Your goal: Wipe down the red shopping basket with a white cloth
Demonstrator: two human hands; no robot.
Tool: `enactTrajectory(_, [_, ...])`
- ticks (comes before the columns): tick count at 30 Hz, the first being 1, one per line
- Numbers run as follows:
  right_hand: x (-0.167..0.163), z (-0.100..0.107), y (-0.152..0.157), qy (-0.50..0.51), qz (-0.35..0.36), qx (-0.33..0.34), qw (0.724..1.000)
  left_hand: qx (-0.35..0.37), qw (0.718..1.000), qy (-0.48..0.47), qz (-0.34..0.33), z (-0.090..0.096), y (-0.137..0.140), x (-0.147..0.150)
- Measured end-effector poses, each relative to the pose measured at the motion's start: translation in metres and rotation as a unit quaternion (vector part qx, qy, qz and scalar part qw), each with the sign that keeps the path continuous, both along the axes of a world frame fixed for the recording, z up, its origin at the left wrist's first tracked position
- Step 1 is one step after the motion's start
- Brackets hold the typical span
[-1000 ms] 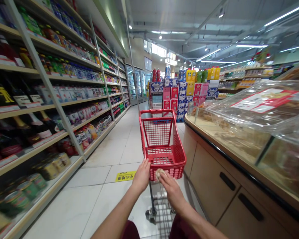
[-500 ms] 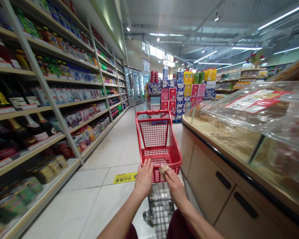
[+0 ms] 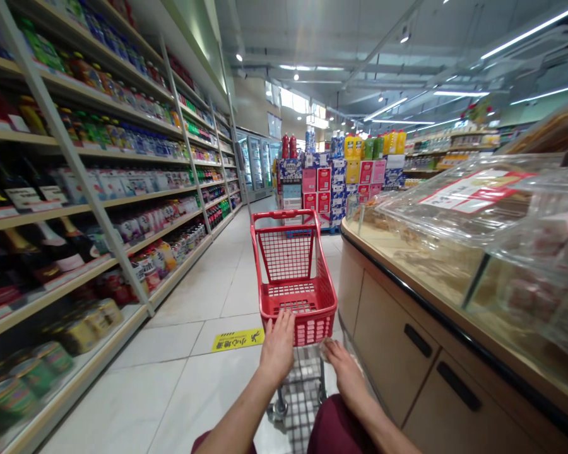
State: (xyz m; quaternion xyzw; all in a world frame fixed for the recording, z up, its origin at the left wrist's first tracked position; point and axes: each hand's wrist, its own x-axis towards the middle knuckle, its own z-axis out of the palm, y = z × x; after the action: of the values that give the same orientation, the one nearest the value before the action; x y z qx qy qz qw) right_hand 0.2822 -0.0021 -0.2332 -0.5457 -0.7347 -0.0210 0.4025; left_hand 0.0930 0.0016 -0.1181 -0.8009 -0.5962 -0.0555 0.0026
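Note:
A red shopping cart with a grid-sided basket stands in the aisle in front of me. My left hand holds the cart by the near rim of its upper basket, fingers hooked over the edge and thumb hidden. Just below the basket's near right corner, my right hand is closed on a pale crumpled cloth, mostly covered by the fingers. Whether the cloth touches the cart's metal frame I cannot tell. Beneath lies the cart's lower wire rack, partly in front of my knees.
Drink shelves line the left side. A wooden counter with plastic-covered food runs close along the right. Boxes and bottles are stacked farther ahead. A yellow floor sticker lies left of the cart.
My right hand and the cloth have moved down and right, off the basket's front face to below its corner. The left hand stays on the rim; the view has shifted slightly.

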Motion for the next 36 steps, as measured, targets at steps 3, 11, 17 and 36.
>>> enactTrajectory(3, [0.007,0.007,0.003,0.036,-0.008,0.074,0.997,0.002,1.000,-0.001,0.004,0.001,0.000,0.001])
enactTrajectory(11, [0.013,-0.005,0.007,-0.003,-0.010,0.029,1.000,-0.023,0.999,-0.022,-0.003,-0.004,-0.001,0.005])
enactTrajectory(17, [0.015,0.016,0.016,0.066,-0.031,0.106,0.992,-0.029,0.998,-0.047,0.005,0.001,0.000,0.003])
enactTrajectory(36, [-0.001,0.008,0.003,0.079,0.010,0.056,0.995,-0.034,0.996,-0.075,-0.027,0.004,-0.005,-0.014])
